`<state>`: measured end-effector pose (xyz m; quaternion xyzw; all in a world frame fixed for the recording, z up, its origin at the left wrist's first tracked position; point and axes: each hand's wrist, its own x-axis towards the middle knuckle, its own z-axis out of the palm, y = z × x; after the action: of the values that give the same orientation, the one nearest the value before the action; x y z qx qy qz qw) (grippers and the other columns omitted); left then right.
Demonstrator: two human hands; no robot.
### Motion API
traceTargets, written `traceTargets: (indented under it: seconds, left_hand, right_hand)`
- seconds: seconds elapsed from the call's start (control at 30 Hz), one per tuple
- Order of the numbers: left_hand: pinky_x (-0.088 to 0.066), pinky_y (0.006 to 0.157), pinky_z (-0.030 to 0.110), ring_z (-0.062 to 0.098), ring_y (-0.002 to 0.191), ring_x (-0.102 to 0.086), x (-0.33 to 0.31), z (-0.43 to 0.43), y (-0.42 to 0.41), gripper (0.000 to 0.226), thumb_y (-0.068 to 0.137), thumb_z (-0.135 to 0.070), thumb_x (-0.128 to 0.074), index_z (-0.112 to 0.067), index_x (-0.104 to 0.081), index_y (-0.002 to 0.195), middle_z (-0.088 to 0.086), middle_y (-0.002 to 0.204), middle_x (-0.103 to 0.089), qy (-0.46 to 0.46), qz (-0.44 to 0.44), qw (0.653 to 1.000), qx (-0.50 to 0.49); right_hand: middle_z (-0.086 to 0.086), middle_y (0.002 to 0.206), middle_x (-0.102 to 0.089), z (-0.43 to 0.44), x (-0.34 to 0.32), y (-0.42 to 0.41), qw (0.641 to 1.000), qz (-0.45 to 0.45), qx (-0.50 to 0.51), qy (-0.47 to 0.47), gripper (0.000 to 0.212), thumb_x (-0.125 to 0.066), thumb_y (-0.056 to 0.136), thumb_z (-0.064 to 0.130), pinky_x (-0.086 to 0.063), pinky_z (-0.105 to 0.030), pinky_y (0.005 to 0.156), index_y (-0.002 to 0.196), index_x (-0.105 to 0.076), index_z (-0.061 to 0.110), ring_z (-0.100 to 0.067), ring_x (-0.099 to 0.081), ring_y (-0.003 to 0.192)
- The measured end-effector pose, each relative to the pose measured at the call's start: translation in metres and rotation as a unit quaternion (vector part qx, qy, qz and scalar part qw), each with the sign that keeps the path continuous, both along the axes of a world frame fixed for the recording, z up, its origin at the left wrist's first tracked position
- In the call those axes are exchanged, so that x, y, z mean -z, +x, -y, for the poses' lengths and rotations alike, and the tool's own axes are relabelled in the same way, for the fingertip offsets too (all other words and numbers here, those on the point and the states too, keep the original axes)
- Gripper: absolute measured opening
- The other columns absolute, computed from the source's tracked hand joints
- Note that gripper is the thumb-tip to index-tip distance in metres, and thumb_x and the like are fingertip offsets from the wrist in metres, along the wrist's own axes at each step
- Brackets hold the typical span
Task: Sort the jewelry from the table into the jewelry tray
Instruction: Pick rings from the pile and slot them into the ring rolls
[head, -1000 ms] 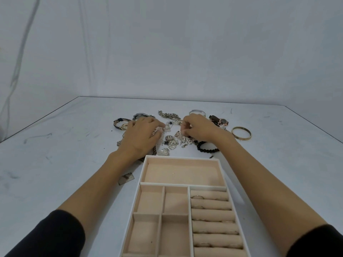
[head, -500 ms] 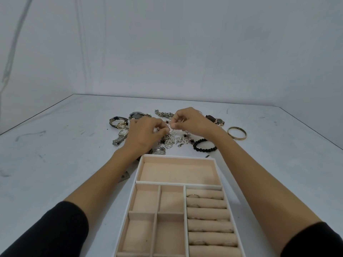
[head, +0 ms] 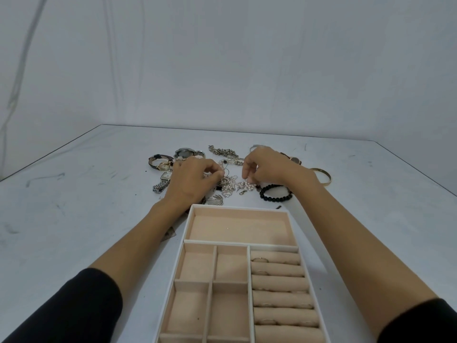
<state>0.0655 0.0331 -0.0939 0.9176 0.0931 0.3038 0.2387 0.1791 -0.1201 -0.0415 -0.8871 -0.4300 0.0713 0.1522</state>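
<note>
Pile [head: 232, 188]: tangled chains + pearls on table, just beyond tray [head: 238, 208] far rim.
L hand [head: 194, 180]: beyond tray's far-left corner, over pile's left side; fingers curled, tips pinch a thin bit of pile.
R hand [head: 270, 169]: beyond tray's far-right corner; fingertips [head: 244, 173] point down, pinch a pearl strand of pile.
Table [head: 74, 199]: pale, scuffed, dark marks around tray.
Room: plain pale wall [head: 222, 58] well beyond tray.

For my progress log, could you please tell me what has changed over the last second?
The left hand and right hand, fingertips together half a second ago, have drawn apart, each pinching at the tangled chains. The jewelry tray, black bead bracelet and gold bangle stayed put.
</note>
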Motion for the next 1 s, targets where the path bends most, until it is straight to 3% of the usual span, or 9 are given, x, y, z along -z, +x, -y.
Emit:
traceTargets:
  seconds: [0.13,0.3,0.4,0.5,0.57,0.63,0.7,0.8,1.0]
  left_hand:
    - [-0.042,0.095,0.049,0.005,0.082,-0.056,0.001,-0.001,0.0,0.01,0.088,-0.032,-0.063,-0.031,-0.067,0.079,-0.026,0.069,-0.055,0.0,-0.002,1.0,0.005]
    - [-0.043,0.094,0.049,0.008,0.079,-0.057,0.001,-0.001,0.001,0.012,0.088,-0.032,-0.063,-0.026,-0.072,0.083,-0.021,0.072,-0.059,-0.001,0.004,1.0,0.002]
    - [-0.042,0.095,0.049,0.008,0.082,-0.058,0.001,-0.002,0.001,0.012,0.088,-0.031,-0.064,-0.025,-0.072,0.083,-0.018,0.074,-0.061,-0.005,0.004,1.0,0.006]
    - [-0.043,0.095,0.049,0.009,0.083,-0.059,0.001,-0.002,0.0,0.012,0.089,-0.031,-0.064,-0.025,-0.072,0.083,-0.018,0.074,-0.062,-0.004,0.003,1.0,0.013]
    - [-0.043,0.095,0.049,0.01,0.084,-0.061,0.0,-0.001,-0.001,0.012,0.089,-0.031,-0.064,-0.024,-0.072,0.083,-0.017,0.075,-0.063,-0.003,0.001,1.0,0.013]
    - [-0.043,0.094,0.048,0.008,0.082,-0.059,-0.001,0.0,-0.002,0.015,0.088,-0.035,-0.062,-0.025,-0.072,0.082,-0.019,0.074,-0.062,-0.003,0.001,1.0,0.013]
    - [-0.044,0.093,0.046,0.005,0.08,-0.058,-0.003,0.001,-0.002,0.021,0.083,-0.042,-0.056,-0.028,-0.07,0.079,-0.022,0.071,-0.06,-0.003,0.001,1.0,0.014]
    - [-0.046,0.089,0.04,0.005,0.08,-0.059,-0.003,0.001,-0.003,0.023,0.084,-0.042,-0.055,-0.025,-0.071,0.081,-0.019,0.075,-0.063,-0.01,0.009,1.0,0.018]
    - [-0.048,0.077,0.03,0.007,0.08,-0.063,-0.004,0.0,-0.01,0.026,0.085,-0.043,-0.057,-0.022,-0.071,0.083,-0.013,0.076,-0.068,-0.045,0.038,0.998,0.025]
  right_hand:
    - [0.004,0.083,-0.059,0.001,0.002,0.0,1.0,-0.001,-0.002,-0.026,0.013,-0.063,0.087,0.006,-0.051,-0.036,0.086,0.098,-0.064,0.012,-0.019,-0.06,0.089]
    - [0.011,0.078,-0.052,0.006,0.0,-0.003,0.999,-0.013,-0.01,-0.038,0.01,-0.058,0.093,0.011,-0.043,-0.028,0.077,0.1,-0.063,0.006,-0.015,-0.052,0.088]
    - [-0.015,0.103,-0.065,0.007,0.0,-0.002,0.998,-0.029,-0.006,-0.061,0.024,-0.054,0.096,0.014,-0.04,-0.028,0.072,0.106,-0.06,-0.006,-0.018,-0.049,0.087]
    - [-0.032,0.12,-0.055,0.007,0.002,-0.001,0.997,-0.037,0.002,-0.065,0.02,-0.055,0.095,0.016,-0.032,-0.029,0.065,0.087,-0.051,-0.002,-0.018,-0.038,0.081]
    - [-0.03,0.112,-0.06,0.007,0.002,0.001,0.998,-0.046,0.0,-0.043,0.012,-0.057,0.094,0.014,-0.034,-0.028,0.066,0.088,-0.048,0.009,-0.017,-0.042,0.08]
    - [-0.007,0.086,-0.064,0.009,0.002,0.002,0.997,-0.079,0.006,0.008,0.007,-0.057,0.092,0.01,-0.04,-0.023,0.064,0.089,-0.051,0.008,-0.007,-0.055,0.075]
    - [0.006,0.075,-0.06,0.008,0.002,0.003,0.991,-0.12,0.008,0.057,0.007,-0.059,0.091,0.008,-0.041,-0.021,0.062,0.086,-0.054,0.009,0.0,-0.057,0.066]
    - [0.002,0.076,-0.062,0.008,0.0,0.004,0.982,-0.15,0.008,0.112,0.014,-0.063,0.089,0.011,-0.046,-0.024,0.067,0.078,-0.056,0.012,-0.009,-0.055,0.067]
    - [0.002,0.069,-0.054,0.013,-0.01,0.0,0.96,-0.183,0.042,0.206,0.016,-0.067,0.088,0.017,-0.035,-0.014,0.048,0.076,-0.056,0.013,-0.008,-0.046,0.06]
